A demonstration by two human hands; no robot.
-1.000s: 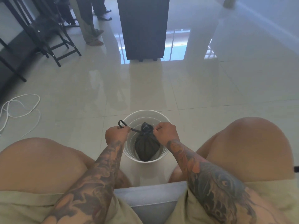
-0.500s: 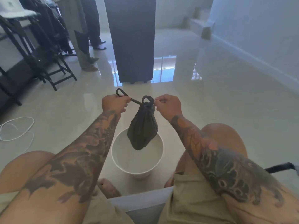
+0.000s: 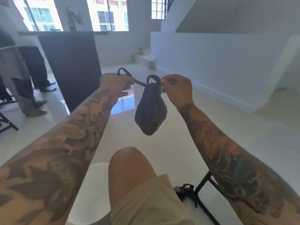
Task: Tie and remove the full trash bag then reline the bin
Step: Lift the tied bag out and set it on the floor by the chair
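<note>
The head view takes in a bright room with a glossy pale tiled floor (image 3: 186, 143), tall windows (image 3: 107, 13) across the top of the frame and a white staircase wall (image 3: 211, 65) on the right. A dark cabinet (image 3: 71, 65) stands left of centre, and at the left edge the legs of other people (image 3: 30, 88) show beside dark folding furniture.

In the middle of the frame both tattooed forearms reach forward. The small black trash bag (image 3: 151, 111), bulging and gathered at its neck, hangs in the air between the two hands, clear of the floor and above the person's bare knee (image 3: 129, 168). The left hand (image 3: 115, 85) is clenched around one tie strip of the bag, whose loop sticks up just over the knuckles at upper centre. The right hand (image 3: 177, 90) pinches the other loop at the bag's neck between thumb and fingers. The strip between the hands is pulled taut.

At the lower centre, the white bin (image 3: 95, 181) shows partly, hidden behind the knee and the left forearm. At lower right a black metal chair frame (image 3: 203, 192) and a small dark bundle (image 3: 185, 192) lie beside beige shorts (image 3: 151, 205).
</note>
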